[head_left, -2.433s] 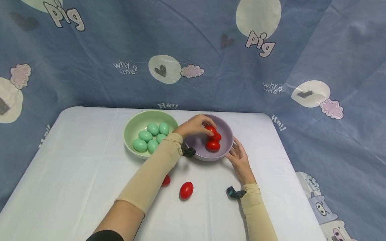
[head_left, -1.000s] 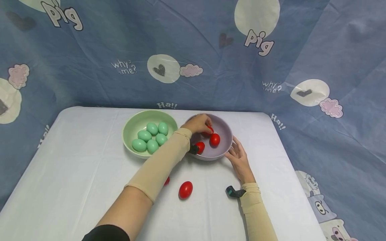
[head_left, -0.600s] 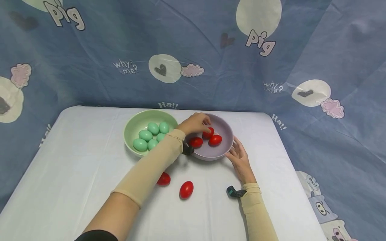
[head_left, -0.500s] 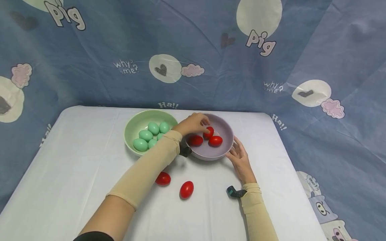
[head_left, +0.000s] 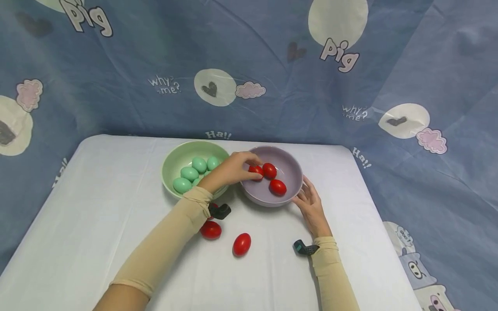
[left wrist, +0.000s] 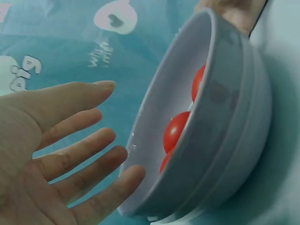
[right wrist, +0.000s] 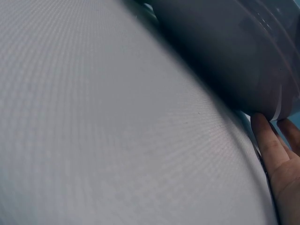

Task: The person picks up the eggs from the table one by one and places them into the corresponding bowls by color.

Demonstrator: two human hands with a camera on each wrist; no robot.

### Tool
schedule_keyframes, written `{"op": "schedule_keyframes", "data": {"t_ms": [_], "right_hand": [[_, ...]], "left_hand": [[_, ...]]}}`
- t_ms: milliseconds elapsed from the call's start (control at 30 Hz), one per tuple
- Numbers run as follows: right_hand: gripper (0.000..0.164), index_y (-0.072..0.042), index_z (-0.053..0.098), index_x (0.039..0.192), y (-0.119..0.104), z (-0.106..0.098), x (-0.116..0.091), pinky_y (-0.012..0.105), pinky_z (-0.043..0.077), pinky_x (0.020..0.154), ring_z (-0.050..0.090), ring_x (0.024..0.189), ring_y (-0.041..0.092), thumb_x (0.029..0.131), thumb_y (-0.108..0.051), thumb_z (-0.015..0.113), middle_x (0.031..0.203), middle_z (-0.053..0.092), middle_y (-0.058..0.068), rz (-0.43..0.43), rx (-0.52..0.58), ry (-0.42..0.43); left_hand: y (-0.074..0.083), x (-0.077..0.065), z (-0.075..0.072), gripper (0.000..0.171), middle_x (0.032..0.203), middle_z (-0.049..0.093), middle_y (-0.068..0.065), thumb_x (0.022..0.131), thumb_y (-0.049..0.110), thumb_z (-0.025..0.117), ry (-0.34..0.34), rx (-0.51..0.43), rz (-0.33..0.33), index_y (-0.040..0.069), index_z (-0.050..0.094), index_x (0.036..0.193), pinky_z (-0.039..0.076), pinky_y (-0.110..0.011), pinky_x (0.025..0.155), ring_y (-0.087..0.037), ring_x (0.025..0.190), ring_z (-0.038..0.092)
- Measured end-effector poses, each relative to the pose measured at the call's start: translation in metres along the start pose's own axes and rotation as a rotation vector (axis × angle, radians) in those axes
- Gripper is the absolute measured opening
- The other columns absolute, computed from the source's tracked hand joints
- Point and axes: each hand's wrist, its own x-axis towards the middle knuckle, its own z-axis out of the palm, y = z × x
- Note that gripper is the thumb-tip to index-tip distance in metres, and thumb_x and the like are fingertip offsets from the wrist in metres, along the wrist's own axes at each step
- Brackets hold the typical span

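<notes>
Over the near-left rim of a purple bowl (head_left: 258, 199) hovers my left hand (head_left: 233, 167). The left wrist view shows its fingers (left wrist: 89, 173) spread and relaxed, holding nothing. Three red eggs lie inside the bowl; one red egg (head_left: 278, 187) is nearest the front. My right hand (head_left: 311, 209) touches the bowl's right outer side; in the right wrist view its fingertips (right wrist: 259, 121) rest against the lower wall. On the cloth in front lie a red egg (head_left: 242, 244) and a second red egg (head_left: 210, 230). Another, partly hidden, is by the left wrist.
Left of the purple bowl stands a green bowl (head_left: 168, 169) with several mint-green eggs (head_left: 189, 173), partly covered by my left hand. Both bowls stand toward the back of the white-covered table (head_left: 97, 207). A printed blue curtain (head_left: 155, 112) hangs behind.
My left hand has drawn back leftward from inside the purple bowl, and its fingers have left the red eggs. The red eggs have shifted in the bowl. The right hand stays put.
</notes>
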Motion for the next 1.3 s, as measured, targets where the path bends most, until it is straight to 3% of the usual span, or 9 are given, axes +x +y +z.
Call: {"op": "schedule_keyframes", "data": {"t_ms": [167,367,533,700,933,1067,1300], "right_hand": [[0.085,-0.028,0.029,0.163,-0.001,0.000,0.000,0.022,0.047,0.111,0.033,0.156,0.029,0.094,-0.003,0.071,0.169,0.032,0.006,-0.006,0.008,-0.004],[0.084,-0.027,0.029,0.163,-0.001,0.000,0.000,0.021,0.048,0.111,0.033,0.156,0.030,0.094,-0.002,0.070,0.169,0.032,0.006,-0.006,0.022,-0.002],[0.084,-0.026,0.028,0.164,0.000,0.000,0.000,0.021,0.047,0.111,0.032,0.157,0.031,0.095,-0.001,0.069,0.170,0.030,0.008,-0.009,0.032,-0.006],[0.083,-0.026,0.028,0.163,0.001,0.001,0.000,0.021,0.047,0.112,0.032,0.157,0.030,0.095,-0.001,0.069,0.169,0.030,0.008,-0.009,0.039,-0.012],[0.083,-0.027,0.029,0.163,0.002,0.001,0.001,0.023,0.046,0.114,0.034,0.156,0.029,0.095,-0.001,0.069,0.168,0.033,0.007,-0.016,0.041,-0.012],[0.083,-0.027,0.029,0.163,0.002,0.002,0.001,0.023,0.045,0.115,0.034,0.155,0.029,0.095,-0.001,0.069,0.168,0.033,0.007,-0.009,0.041,-0.008],[0.082,-0.029,0.030,0.163,0.002,0.001,0.002,0.023,0.046,0.114,0.034,0.156,0.028,0.095,-0.002,0.069,0.169,0.032,0.007,0.001,0.039,0.001]], "left_hand": [[0.002,-0.025,0.003,0.040,0.123,0.073,-0.013,0.088,0.020,0.084,0.034,-0.069,0.030,0.009,0.072,0.124,0.057,-0.048,0.102,-0.030,0.120,0.065],[0.001,-0.052,0.007,0.039,0.122,0.073,-0.013,0.086,0.013,0.084,0.070,-0.119,0.065,0.005,0.072,0.123,0.061,-0.046,0.095,-0.030,0.117,0.066],[-0.004,-0.074,0.011,0.038,0.120,0.072,-0.008,0.086,0.012,0.085,0.085,-0.149,0.069,0.010,0.073,0.122,0.063,-0.036,0.090,-0.034,0.114,0.064],[-0.010,-0.101,0.016,0.041,0.122,0.071,-0.004,0.086,0.014,0.085,0.090,-0.129,0.039,0.010,0.071,0.125,0.063,-0.029,0.089,-0.031,0.119,0.065],[-0.024,-0.137,0.026,0.038,0.119,0.073,-0.006,0.085,0.013,0.085,0.125,-0.084,0.049,0.011,0.073,0.121,0.062,-0.042,0.094,-0.032,0.110,0.069],[-0.033,-0.155,0.033,0.037,0.116,0.074,-0.006,0.084,0.012,0.087,0.144,-0.076,0.038,0.011,0.074,0.118,0.061,-0.041,0.095,-0.030,0.103,0.069],[-0.045,-0.174,0.044,0.038,0.113,0.075,-0.001,0.080,0.011,0.089,0.159,-0.020,0.037,0.015,0.076,0.115,0.058,-0.034,0.098,-0.023,0.105,0.069]]}}
